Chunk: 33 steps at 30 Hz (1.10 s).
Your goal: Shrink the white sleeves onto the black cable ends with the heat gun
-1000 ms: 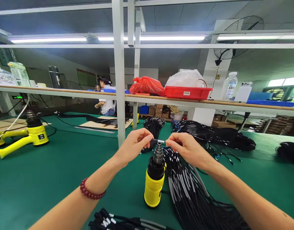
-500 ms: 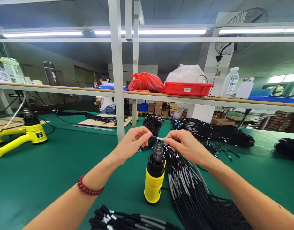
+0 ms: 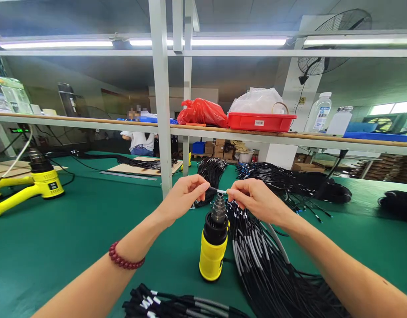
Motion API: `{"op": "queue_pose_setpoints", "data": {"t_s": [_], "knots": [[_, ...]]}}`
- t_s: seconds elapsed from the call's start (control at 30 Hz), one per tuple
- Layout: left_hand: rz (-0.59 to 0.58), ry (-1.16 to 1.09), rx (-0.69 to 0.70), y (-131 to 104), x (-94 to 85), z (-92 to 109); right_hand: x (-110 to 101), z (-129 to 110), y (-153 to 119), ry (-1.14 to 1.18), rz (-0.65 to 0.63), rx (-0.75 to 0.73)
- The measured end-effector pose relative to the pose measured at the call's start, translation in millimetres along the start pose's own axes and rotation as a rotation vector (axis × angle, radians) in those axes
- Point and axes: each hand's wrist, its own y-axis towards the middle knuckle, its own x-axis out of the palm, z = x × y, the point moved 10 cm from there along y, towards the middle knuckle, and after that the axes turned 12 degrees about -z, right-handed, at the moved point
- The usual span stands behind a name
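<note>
A thin cable point(image 3: 214, 190), black on the left with a white section on the right, spans the gap between my hands. My left hand point(image 3: 186, 194) pinches its black end; my right hand point(image 3: 252, 198) pinches the white end. Just beneath it, the metal nozzle of a yellow and black heat gun point(image 3: 214, 251) points upward, the gun standing upright on the green table. Right of the gun lies a large bundle of black cables point(image 3: 259, 256) with grey sleeves and white tips. Another cable bundle point(image 3: 176, 304) lies at the near edge.
More black cable bundles point(image 3: 289, 181) lie behind my hands. A second yellow heat gun point(image 3: 47, 183) rests at left. A white post point(image 3: 161, 97) and a shelf point(image 3: 123, 123) carrying a red tray point(image 3: 261, 123) and bottles stand ahead. A person point(image 3: 142, 141) is beyond.
My hands hold nearly the same position, with the cable still over the nozzle. The camera view has shifted very slightly. The person in the background shows more fully, left of the post.
</note>
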Motion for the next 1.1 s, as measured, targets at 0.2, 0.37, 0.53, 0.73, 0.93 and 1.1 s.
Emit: {"op": "queue_pose_setpoints", "data": {"t_s": [0.2,0.37,0.53,0.73,0.93,1.1], "knots": [[-0.017,0.035,0.007,4,4.1,-4,-4,12,2,0.04,0.077,0.0],[0.021,0.012,0.001,6,1.3,-1,-2,14,3,0.084,0.08,-0.009],[0.088,0.01,0.042,5,-5.9,6,-1,11,1,0.032,0.044,0.016],[0.052,0.077,-0.063,5,-3.4,-7,-3,9,0,-0.01,0.031,0.025],[0.01,0.223,-0.096,4,1.1,-7,-2,5,0,0.015,0.026,0.002],[0.007,0.141,-0.043,5,2.6,-6,-5,7,0,0.032,0.074,0.014]]}}
